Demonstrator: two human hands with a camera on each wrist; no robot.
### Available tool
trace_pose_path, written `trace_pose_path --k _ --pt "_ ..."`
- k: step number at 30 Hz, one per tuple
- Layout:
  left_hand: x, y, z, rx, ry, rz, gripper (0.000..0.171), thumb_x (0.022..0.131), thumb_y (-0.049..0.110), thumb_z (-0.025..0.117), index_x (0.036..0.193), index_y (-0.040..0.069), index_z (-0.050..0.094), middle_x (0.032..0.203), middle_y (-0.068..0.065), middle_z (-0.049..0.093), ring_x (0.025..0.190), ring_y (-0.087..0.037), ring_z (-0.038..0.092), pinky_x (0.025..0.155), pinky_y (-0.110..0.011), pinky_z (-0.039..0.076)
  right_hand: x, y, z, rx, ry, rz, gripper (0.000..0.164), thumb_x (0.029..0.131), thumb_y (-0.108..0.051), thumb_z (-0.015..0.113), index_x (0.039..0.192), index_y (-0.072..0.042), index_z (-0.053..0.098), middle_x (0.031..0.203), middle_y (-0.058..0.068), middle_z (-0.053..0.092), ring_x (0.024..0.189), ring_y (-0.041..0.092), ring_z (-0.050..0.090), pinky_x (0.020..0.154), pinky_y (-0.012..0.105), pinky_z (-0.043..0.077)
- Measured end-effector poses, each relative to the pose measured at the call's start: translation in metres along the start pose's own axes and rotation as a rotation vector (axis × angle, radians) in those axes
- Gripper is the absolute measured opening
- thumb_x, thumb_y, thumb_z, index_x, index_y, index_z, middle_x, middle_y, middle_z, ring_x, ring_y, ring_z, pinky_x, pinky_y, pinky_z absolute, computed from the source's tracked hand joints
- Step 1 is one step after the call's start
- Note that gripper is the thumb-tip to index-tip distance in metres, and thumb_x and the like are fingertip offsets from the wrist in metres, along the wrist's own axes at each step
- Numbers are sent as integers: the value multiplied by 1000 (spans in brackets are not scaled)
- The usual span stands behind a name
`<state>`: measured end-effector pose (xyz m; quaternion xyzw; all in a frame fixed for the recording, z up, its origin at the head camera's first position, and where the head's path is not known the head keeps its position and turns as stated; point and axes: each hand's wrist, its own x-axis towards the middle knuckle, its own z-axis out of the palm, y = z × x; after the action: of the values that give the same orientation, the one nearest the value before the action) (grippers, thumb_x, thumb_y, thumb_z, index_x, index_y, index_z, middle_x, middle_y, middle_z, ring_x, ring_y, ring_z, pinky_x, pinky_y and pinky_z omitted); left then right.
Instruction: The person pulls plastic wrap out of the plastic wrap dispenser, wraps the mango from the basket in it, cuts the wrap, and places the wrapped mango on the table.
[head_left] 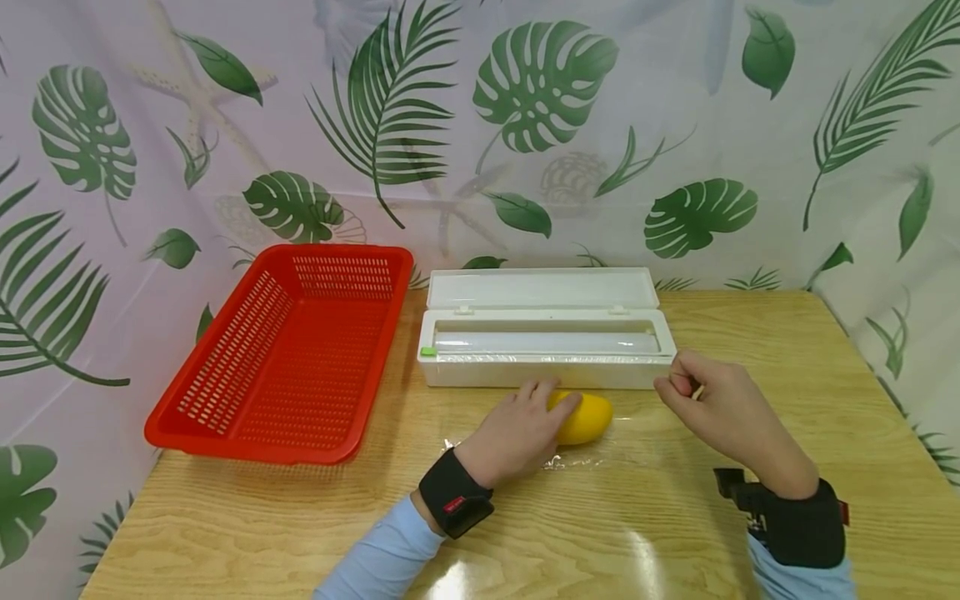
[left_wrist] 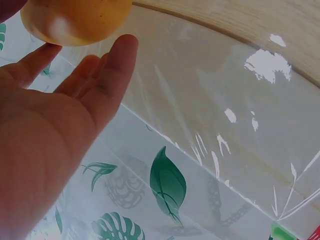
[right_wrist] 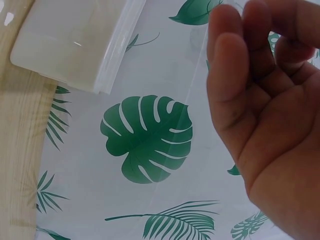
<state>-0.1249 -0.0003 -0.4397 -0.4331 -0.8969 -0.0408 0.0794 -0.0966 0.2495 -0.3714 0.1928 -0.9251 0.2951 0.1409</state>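
Observation:
A yellow mango [head_left: 587, 419] lies on a thin sheet of clear cling film [head_left: 573, 460] on the table, in front of a white cling film dispenser [head_left: 547, 372]. My left hand [head_left: 521, 429] holds the mango from its left side, thumb and fingers about it; the left wrist view shows fingertips at the mango [left_wrist: 75, 22]. Film runs down over the dispenser's front. Beside the dispenser's right front corner is my right hand [head_left: 716, 404], fingers curled in and thumb close to the index finger. No thing shows between them in the right wrist view.
The dispenser's lid [head_left: 540, 288] stands raised at the back, and a film roll [head_left: 547, 342] lies inside. A green tab [head_left: 428, 352] sits at its left front corner. Left of it stands a red plastic basket [head_left: 367, 400]. A leaf-patterned cloth [head_left: 600, 167] hangs behind the wooden table [head_left: 247, 517].

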Motion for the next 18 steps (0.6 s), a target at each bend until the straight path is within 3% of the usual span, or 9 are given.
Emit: trace_pose_path --k 10,18 --pt "-2 0 -4 -3 14 -10 57 85 25 61 136 16 38 133 -22 39 112 -32 43 81 -39 52 1 -1 0 1 0 -3 30 82 -7 66 69 -14 39 58 -4 31 39 3 27 37 20 25" --pt "-5 -3 -15 -21 -17 -29 70 83 27 63 140 17 24 134 -23 39 112 -33 44 85 -40 50 0 -2 -1 -10 -1 4 30 82 -8 65 69 -14 39 57 -4 31 39 4 28 37 20 25"
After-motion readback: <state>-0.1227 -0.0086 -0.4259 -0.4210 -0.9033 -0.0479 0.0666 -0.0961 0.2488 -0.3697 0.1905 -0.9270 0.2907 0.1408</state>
